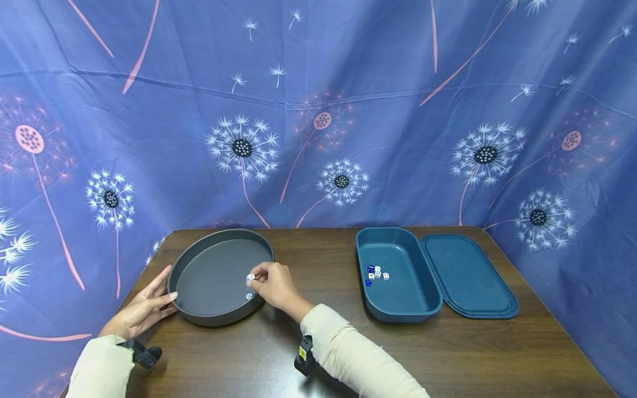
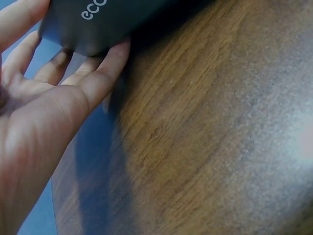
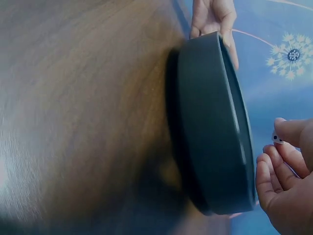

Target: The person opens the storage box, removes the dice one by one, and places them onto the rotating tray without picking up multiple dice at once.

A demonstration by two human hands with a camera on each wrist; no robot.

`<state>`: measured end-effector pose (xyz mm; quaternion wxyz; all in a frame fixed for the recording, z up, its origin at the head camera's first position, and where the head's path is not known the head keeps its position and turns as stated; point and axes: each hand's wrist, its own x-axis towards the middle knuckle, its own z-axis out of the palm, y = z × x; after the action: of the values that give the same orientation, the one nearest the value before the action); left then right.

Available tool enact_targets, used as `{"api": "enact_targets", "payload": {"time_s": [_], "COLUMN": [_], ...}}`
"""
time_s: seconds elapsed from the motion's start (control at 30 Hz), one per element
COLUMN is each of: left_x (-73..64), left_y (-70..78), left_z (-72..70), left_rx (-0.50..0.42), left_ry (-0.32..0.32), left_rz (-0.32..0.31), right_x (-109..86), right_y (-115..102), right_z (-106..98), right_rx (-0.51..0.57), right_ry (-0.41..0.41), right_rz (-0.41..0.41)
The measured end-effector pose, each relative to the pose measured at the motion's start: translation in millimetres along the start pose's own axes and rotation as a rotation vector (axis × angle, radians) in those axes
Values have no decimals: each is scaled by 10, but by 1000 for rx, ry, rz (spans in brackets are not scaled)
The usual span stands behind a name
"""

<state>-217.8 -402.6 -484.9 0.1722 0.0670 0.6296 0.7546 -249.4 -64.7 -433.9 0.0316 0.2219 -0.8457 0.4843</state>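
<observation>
A round dark grey pan (image 1: 219, 276) stands at the left of the table. My left hand (image 1: 144, 309) touches the pan's outer wall at its left side, fingers spread and fairly straight; the left wrist view shows the fingertips (image 2: 120, 49) against the wall. My right hand (image 1: 273, 284) pinches a small white die (image 1: 251, 277) with dark dots between thumb and finger, above the pan's right inner edge. Below that hand, another die (image 1: 249, 296) lies in the pan near the wall. The right wrist view also shows the pinched die (image 3: 277, 138).
To the right stands a teal rectangular box (image 1: 403, 298) holding several white and blue dice (image 1: 377, 273) near its left wall. Its matching flat lid (image 1: 470, 276) lies right beside it. A dandelion-patterned blue cloth (image 1: 318, 110) hangs behind the wooden table (image 1: 318, 265).
</observation>
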Motion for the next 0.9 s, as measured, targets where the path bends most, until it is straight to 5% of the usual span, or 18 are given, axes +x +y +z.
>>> {"api": "enact_targets", "payload": {"time_s": [0.27, 0.9], "left_x": [8, -6], "left_y": [6, 10], "left_z": [1, 3], "left_rx": [-35, -30], "left_ry": [-23, -26], "left_rz": [21, 24], "right_x": [-12, -16], "right_y": [79, 188], "right_z": [104, 187], "right_rx": [21, -199], "right_ry": [27, 160], "right_rz": [23, -108]}}
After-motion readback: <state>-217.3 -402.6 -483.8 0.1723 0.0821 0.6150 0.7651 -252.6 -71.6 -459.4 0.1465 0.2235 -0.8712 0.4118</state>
